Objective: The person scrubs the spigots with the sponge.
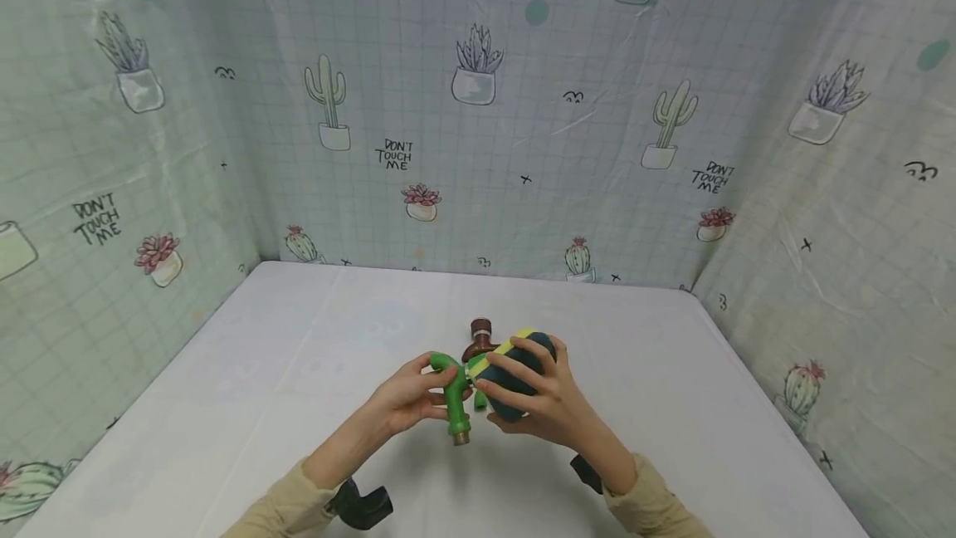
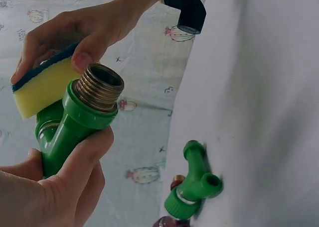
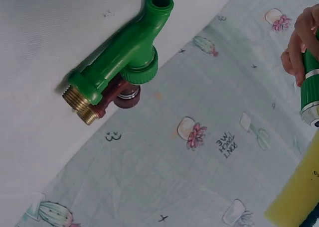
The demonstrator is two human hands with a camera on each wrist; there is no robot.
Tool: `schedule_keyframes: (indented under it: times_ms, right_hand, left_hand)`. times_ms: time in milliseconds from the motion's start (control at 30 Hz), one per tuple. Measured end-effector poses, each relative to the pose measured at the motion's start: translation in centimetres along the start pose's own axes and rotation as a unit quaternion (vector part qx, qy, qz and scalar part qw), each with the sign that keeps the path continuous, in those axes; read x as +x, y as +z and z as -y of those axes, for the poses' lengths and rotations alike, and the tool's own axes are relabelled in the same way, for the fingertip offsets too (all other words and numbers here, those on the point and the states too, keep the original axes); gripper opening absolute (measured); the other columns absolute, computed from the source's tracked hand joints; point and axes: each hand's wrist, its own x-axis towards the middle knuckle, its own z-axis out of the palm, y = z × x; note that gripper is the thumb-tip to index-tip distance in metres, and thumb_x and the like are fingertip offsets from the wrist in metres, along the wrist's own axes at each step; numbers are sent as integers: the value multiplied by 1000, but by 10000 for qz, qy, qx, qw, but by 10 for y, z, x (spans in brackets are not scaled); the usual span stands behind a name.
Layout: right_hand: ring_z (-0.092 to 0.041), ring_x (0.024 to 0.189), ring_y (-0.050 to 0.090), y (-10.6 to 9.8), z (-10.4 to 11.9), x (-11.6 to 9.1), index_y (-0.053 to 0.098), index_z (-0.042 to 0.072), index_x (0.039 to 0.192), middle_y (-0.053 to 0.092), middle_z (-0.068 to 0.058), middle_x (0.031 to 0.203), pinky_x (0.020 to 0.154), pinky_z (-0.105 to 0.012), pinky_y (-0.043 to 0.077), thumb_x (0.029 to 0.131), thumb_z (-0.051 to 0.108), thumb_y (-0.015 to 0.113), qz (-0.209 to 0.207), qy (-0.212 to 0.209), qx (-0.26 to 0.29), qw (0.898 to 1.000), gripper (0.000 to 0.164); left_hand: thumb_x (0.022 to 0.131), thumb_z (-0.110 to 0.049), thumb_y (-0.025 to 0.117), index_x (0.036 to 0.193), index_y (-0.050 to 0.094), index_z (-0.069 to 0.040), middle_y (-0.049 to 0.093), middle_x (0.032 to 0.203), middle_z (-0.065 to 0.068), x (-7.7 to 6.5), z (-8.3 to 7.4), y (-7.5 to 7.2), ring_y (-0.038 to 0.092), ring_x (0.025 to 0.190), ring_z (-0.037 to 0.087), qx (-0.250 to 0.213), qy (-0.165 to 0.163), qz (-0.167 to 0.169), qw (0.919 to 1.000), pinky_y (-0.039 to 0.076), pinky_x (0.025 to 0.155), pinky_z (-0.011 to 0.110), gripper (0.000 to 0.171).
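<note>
My left hand grips a green tap by its body, raised above the table. Its brass threaded end points toward me, down in the head view. In my right hand is a sponge, yellow on one side and dark blue on the other. Fingers spread over the dark side, and the yellow side faces the tap, right at its handle end. Behind the hands, a second green tap lies on the table beside a brown-red tap, both partly hidden in the head view.
The white table is bounded at the back and sides by a curtain printed with cacti. A black wrist mount sits on the left forearm, and another black mount shows by the right sleeve.
</note>
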Motion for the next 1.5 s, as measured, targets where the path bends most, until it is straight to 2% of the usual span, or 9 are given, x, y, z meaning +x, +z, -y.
schedule_keyframes:
  times_ms: [333, 533, 700, 833, 1033, 1167, 1267, 1400, 1500]
  right_hand:
    - [-35, 107, 44, -8, -5, 1, 61, 25, 111, 52, -15, 118, 78, -53, 36, 78, 48, 55, -134, 631, 559, 9964, 41]
    - [-37, 106, 44, -11, 0, 14, 59, 29, 114, 52, -14, 117, 77, -51, 36, 79, 59, 50, 36, 596, 299, 9978, 47]
    - [-31, 101, 47, -13, 3, 21, 56, 35, 115, 54, -10, 107, 73, -53, 37, 76, 66, 44, 182, 257, -162, 9994, 51]
    - [-30, 97, 48, -12, 3, 20, 56, 36, 114, 55, -9, 105, 72, -52, 36, 74, 63, 48, 140, 84, -178, 9997, 49]
    - [-33, 97, 46, -10, -2, 13, 59, 32, 112, 55, -12, 105, 73, -51, 34, 70, 58, 56, -142, 100, 84, 9998, 49]
    - [-34, 97, 45, -10, -6, 9, 60, 31, 111, 55, -14, 106, 74, -51, 34, 74, 56, 54, -336, 187, 201, 9991, 45]
    - [-35, 97, 45, -10, -5, 4, 60, 32, 110, 55, -14, 106, 74, -51, 34, 75, 57, 52, -370, 160, 195, 9990, 44]
    - [-35, 96, 45, -8, 0, -2, 62, 31, 109, 56, -14, 106, 73, -50, 34, 74, 57, 54, -318, 193, 191, 9991, 44]
    - [-34, 97, 45, -6, 5, -6, 62, 30, 109, 55, -13, 106, 72, -49, 33, 76, 55, 52, -179, 451, 120, 9988, 43]
  left_hand:
    - [90, -20, 51, 110, 39, -13, 52, 104, 7, -1, 7, -5, 58, 105, 26, 110, 285, 330, 9990, 46, 89, 51, 24]
    - [87, -34, 54, 128, 37, -5, 64, 104, 3, 0, 14, -7, 60, 103, 23, 1017, 23, 723, 9922, 45, 91, 50, 53]
    - [83, -44, 56, 132, 36, 0, 64, 93, -5, 1, 16, -13, 61, 86, 9, 1503, -215, 747, 9856, 52, 75, 30, 69]
    - [83, -39, 58, 130, 34, -4, 60, 86, -6, 3, 16, -17, 59, 73, 4, 1126, -340, 672, 9908, 50, 62, 17, 63]
    - [92, -25, 48, 121, 42, -10, 59, 106, 9, 5, 14, -17, 61, 97, 35, 198, -173, 1106, 9935, 52, 83, 41, 33]
    - [95, -38, 36, 104, 53, -11, 56, 111, 12, 4, 4, -14, 57, 104, 39, -410, 30, 1318, 9904, 49, 86, 45, 33]
    - [95, -35, 40, 91, 60, -10, 54, 116, 13, 7, 0, -10, 59, 103, 31, -374, 294, 917, 9947, 51, 85, 38, 32]
    - [85, -15, 60, 93, 62, -8, 44, 129, 17, 12, 2, -5, 59, 98, 16, 510, 772, -69, 9957, 53, 79, 25, 11]
    - [80, -9, 65, 111, 55, -6, 38, 130, 22, 13, 3, -3, 58, 97, 15, 942, 1030, -426, 9893, 52, 76, 22, 33]
